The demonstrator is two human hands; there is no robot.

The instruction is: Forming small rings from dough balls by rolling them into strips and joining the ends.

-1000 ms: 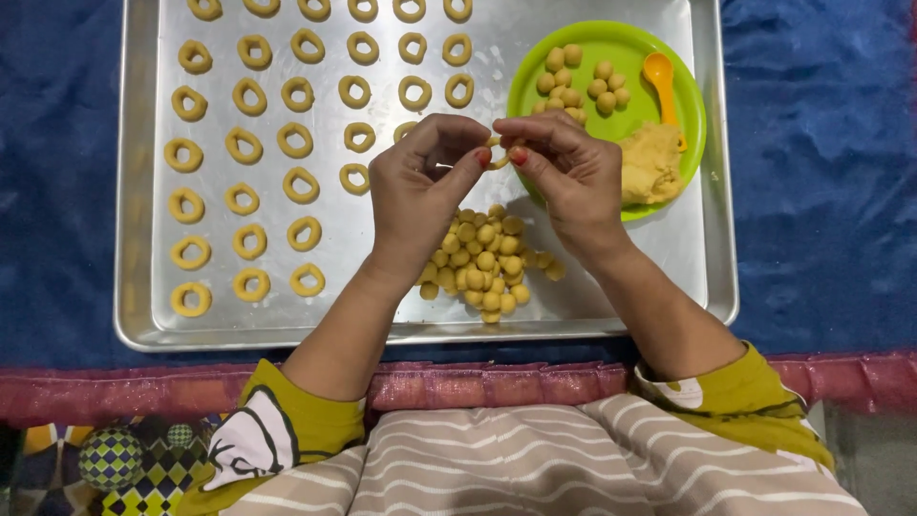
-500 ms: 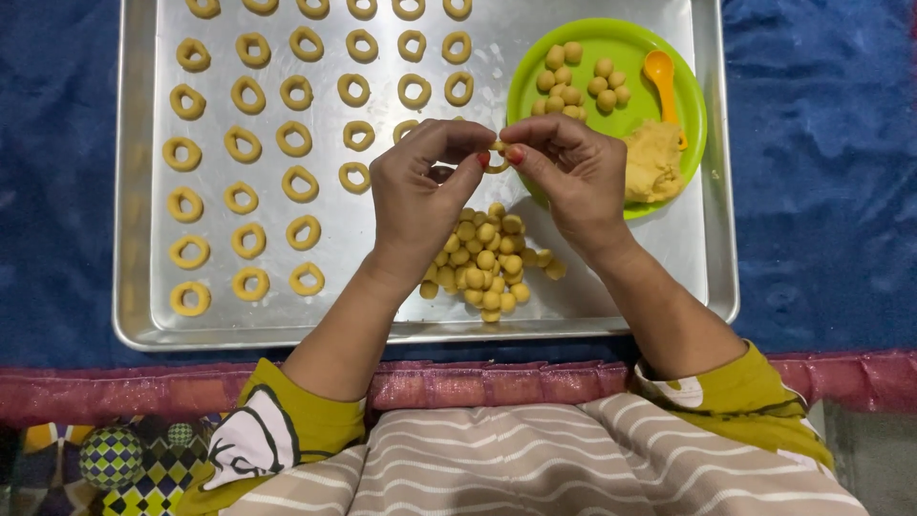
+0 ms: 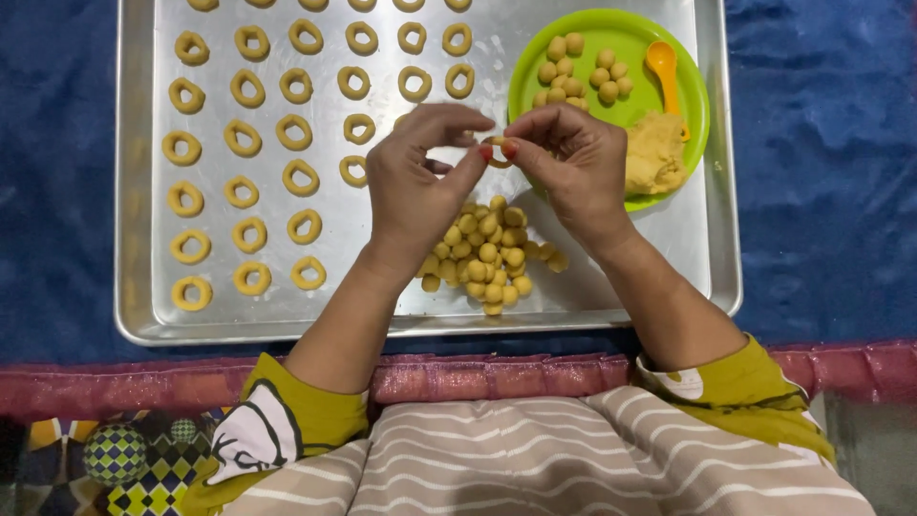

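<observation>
A small dough ring [image 3: 496, 151] is pinched between the fingertips of the left hand [image 3: 420, 182] and the right hand [image 3: 573, 167], held above the metal tray [image 3: 134, 191]. Just nearer lies a heap of dough balls [image 3: 487, 250]. Rows of finished rings [image 3: 258, 143] fill the tray's left side; a green plate [image 3: 611, 43] sits far right.
</observation>
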